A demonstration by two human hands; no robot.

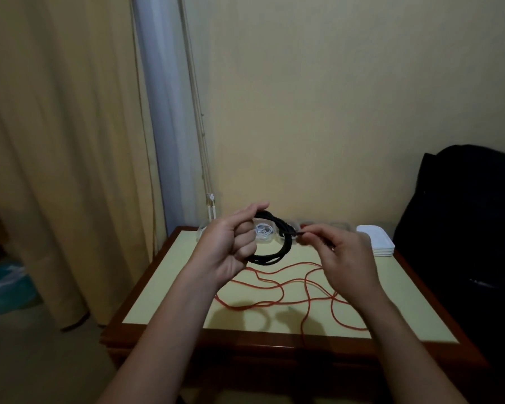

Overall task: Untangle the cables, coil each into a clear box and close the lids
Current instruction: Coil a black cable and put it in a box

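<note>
Holds black cable [270, 257] as a closed coil, raised above surface [169, 287]. Grips coil's left side with left hand [231, 246], fingers curled through the loop. Pinches cable's free end with right hand [347, 258] at coil's right edge. Shows red cable [257, 304] sprawled loose on surface below both hands, one strand hanging over front edge. Shows clear box [264, 230] at far edge behind coil, white cable inside; white stack [376, 240] at far right.

Dim, soft, slightly blurred throughout.
</note>
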